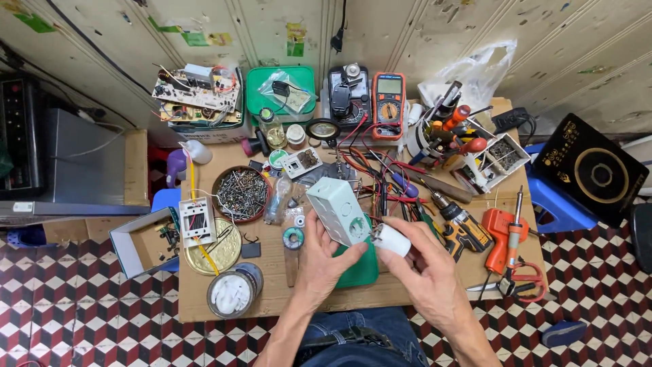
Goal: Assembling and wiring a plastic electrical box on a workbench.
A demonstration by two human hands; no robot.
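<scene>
Centre of the frame, both hands are up over the cluttered wooden worktop (272, 299). The left hand (320, 261) is closed around the lower end of a pale green plastic box (337, 210), fingers wrapped on its side, the box tilted with its round-holed face turned towards the right of the frame. The right hand (424, 268) pinches a small white cylinder (392, 239) between thumb and fingertips, holding it just beside the box's lower right corner; whether they touch, I cannot tell. Under the hands lies a green mat (360, 272), partly covered.

Left of centre sits a round bowl of screws (241, 194), and below it a brass-coloured disc (221, 253) with a white switch plate (196, 221) resting across it. Lower left, a round tin (234, 292) holds something white. To the right, a cordless drill (462, 225) lies near an orange soldering gun (499, 234), with red-handled scissors (519, 280) at the lower right edge. At the top, an orange multimeter (388, 102) stands against the wall beside a green tub (280, 92).
</scene>
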